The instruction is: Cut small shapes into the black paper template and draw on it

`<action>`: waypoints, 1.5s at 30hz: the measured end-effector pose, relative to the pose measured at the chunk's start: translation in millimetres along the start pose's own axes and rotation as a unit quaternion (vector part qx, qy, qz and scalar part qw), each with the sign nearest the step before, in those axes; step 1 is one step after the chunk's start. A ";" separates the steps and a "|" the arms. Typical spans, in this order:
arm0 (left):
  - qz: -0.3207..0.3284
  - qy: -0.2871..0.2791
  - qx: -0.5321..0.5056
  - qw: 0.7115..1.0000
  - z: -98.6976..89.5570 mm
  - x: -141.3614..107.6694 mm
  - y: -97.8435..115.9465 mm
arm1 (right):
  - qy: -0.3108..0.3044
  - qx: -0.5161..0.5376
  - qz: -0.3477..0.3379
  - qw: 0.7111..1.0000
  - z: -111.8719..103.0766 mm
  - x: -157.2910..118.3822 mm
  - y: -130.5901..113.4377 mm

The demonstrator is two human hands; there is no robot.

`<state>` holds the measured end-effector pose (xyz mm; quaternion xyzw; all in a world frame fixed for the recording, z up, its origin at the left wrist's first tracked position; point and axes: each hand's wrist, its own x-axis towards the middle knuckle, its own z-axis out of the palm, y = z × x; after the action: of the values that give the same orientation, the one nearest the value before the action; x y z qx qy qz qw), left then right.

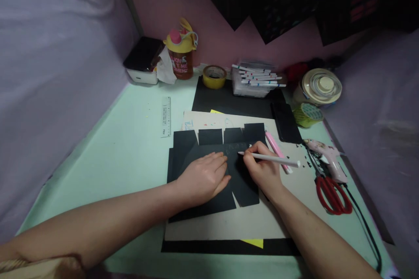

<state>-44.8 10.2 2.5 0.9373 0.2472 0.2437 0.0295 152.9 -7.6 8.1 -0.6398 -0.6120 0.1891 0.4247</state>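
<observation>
Black cut paper (199, 157) with several tabs along its top edge lies on a pale board (203, 231). My left hand (207, 178) rests flat on this paper, fingers stretched out and pointing right. In my right hand (263, 165) is a slim white pencil (278, 159), pinched near its tip, which is at the paper's upper right part. Faint light marks show on the black surface just above the tip. Close beyond my right hand lies a pink marker-like stick (277, 150).
On the right are red-handled scissors (332, 196), a pink glue gun (329, 157) with its cord, a black phone (285, 122) and tape (307, 114). Along the back stand a bottle (181, 56), yellow tape (214, 77) and a box of markers (252, 89). A ruler (166, 117) lies left.
</observation>
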 end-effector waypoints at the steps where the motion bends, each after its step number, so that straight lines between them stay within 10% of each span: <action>1: 0.000 -0.001 -0.001 1.000 -0.1 0.0 0.0 | -0.001 -0.001 0.002 1.000 0.0 0.1 -0.2; 45: -0.006 -0.004 -0.019 1.000 0.5 -0.8 0.0 | -0.013 0.014 0.017 1.000 -3.1 -0.8 3.0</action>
<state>-45.1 9.9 1.7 0.9362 0.2477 0.2444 0.0501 157.0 -9.0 7.3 -0.6420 -0.6036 0.2132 0.4220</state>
